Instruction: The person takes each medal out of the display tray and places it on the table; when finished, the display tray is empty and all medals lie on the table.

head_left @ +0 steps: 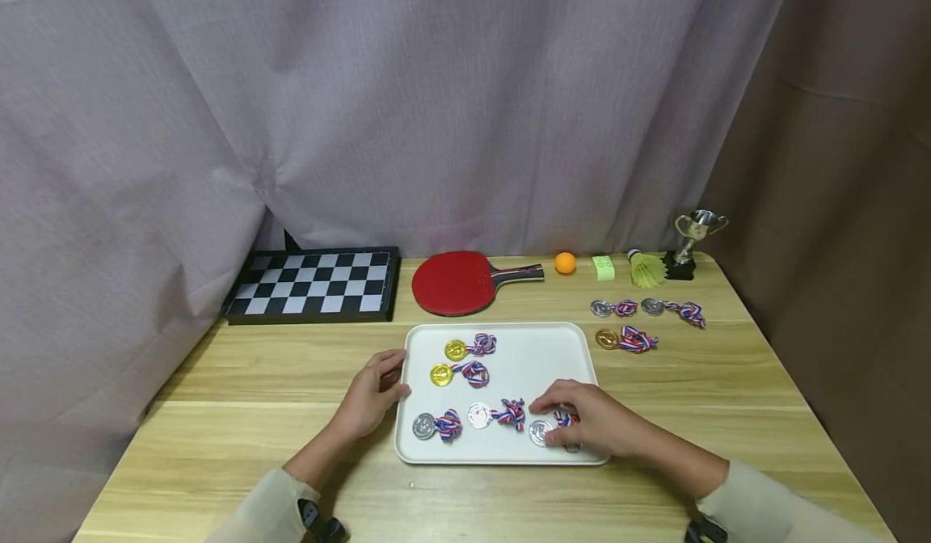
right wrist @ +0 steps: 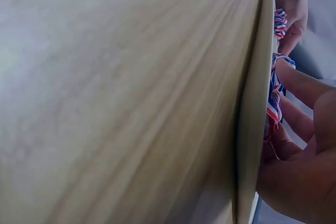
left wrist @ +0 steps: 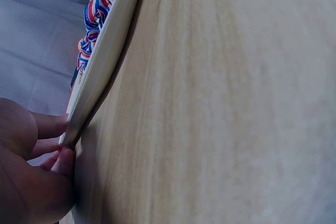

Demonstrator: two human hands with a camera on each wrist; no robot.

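Near the lower right corner of the white tray (head_left: 541, 353), the rightmost silver medal (head_left: 539, 433) lies flat, its striped ribbon (head_left: 565, 418) bunched under the right hand (head_left: 602, 418), whose thumb and fingers bend narrowly around it; how firmly they press cannot be told. Opposite, the left hand (head_left: 368, 396) grips the tray's left rim between thumb and fingers, a sound brace against sliding. The step in hand looks like setting this medal beside two other silver medals (head_left: 479, 415) in the near row, with a pair of gold medals (head_left: 440, 375) farther up. To do it well, line the disc up with its neighbours, let the ribbon trail rightward as theirs do, and tuck loose loops inside the rim. Part the fingers before lifting straight up, so no strand snags and drags the disc askew.
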